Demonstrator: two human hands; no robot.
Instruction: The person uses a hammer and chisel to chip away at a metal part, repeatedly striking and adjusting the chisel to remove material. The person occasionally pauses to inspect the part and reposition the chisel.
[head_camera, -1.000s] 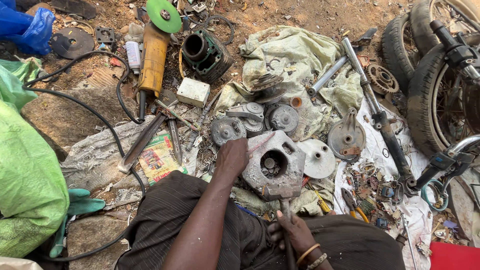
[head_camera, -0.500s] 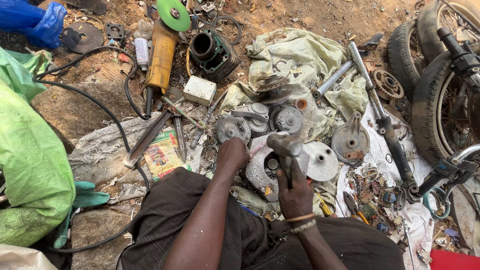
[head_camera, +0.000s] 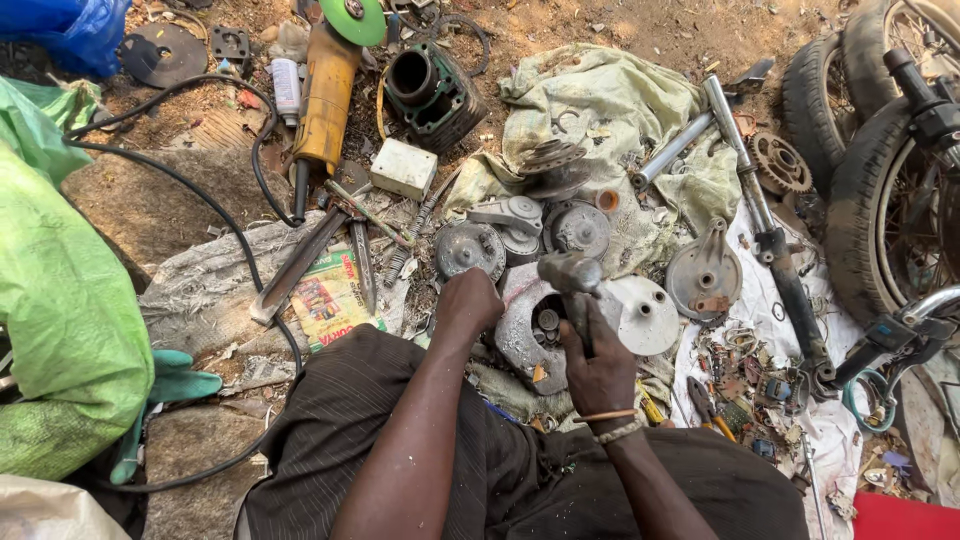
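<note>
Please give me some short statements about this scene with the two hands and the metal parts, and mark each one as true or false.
1. The right hand holds a hammer above the round metal housing. True.
2. The left hand rests on the yellow angle grinder. False: it rests on the edge of the housing; the grinder lies apart, farther up on the ground.
3. The grinder carries a green disc. True.
4. The right wrist is bare. False: it wears bracelets.
5. Tyres stand at the right side of the view. True.
6. The big bag on the left is red. False: it is green.
</note>
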